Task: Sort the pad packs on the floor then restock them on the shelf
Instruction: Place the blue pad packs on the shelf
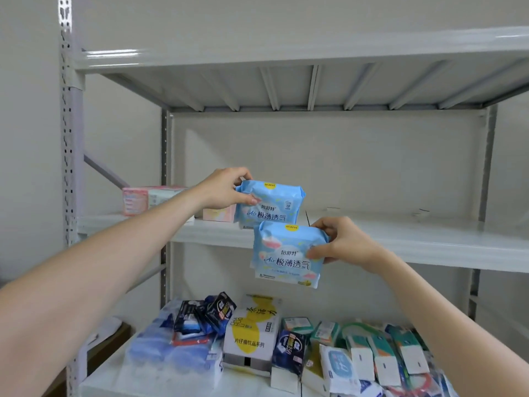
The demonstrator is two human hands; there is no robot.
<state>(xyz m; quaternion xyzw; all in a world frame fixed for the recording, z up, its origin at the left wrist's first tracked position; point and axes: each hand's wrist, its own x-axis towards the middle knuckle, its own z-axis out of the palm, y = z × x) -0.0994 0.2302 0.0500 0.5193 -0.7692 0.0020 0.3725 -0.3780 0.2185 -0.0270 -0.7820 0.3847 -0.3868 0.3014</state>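
Two light blue pad packs are held up in front of the middle shelf (400, 239). My left hand (226, 190) pinches the upper pack (272, 204) by its top left corner, just above the shelf board. My right hand (343, 245) grips the lower pack (286, 253) by its right edge, in front of the shelf's front lip. The lower pack overlaps the bottom of the upper one. Pink pad packs (143, 199) lie on the same shelf at the far left, and a smaller pink pack (219, 214) sits behind my left wrist.
The lower shelf (108, 379) holds dark blue packs (206, 313), a white and yellow box (252, 330), a blue wrapped bundle (169, 348) and several white and green packs (383, 351). An upper shelf (315, 53) spans overhead. Grey uprights (70, 167) stand at left.
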